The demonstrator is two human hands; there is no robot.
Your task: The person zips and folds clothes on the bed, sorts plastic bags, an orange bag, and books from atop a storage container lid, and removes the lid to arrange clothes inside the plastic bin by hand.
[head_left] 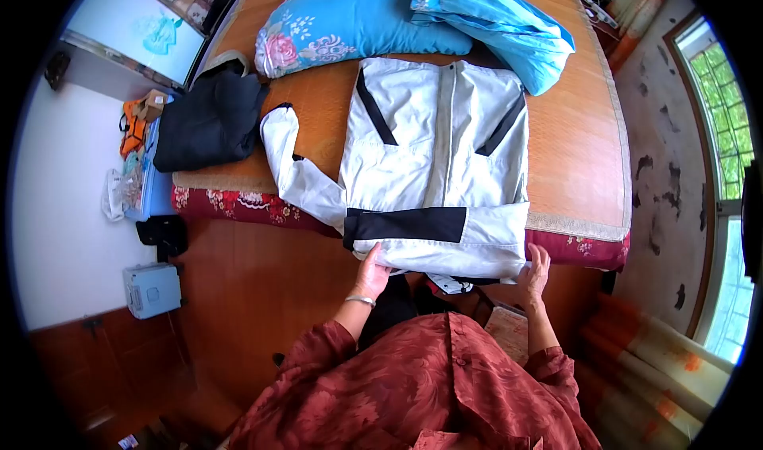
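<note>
A light grey jacket (397,172) with black panels lies spread on the bed, its front edge hanging over the bed's near side. One sleeve (306,180) stretches out to the left, bent upward. The other sleeve, with a black panel (409,225), is folded across the lower part. My left hand (371,275) grips the near edge at the left, thumb on top and fingers partly hidden beneath the cloth. At the near right corner, my right hand (536,274) touches the jacket's side with its fingers stretched out and apart from the thumb.
A blue floral pillow (358,21) and bunched blue cloth (509,29) lie at the back of the bed (580,156). Dark folded clothing (211,120) sits at its left. A grey-blue box (152,289) stands on the floor; a curtain (652,370) hangs at right.
</note>
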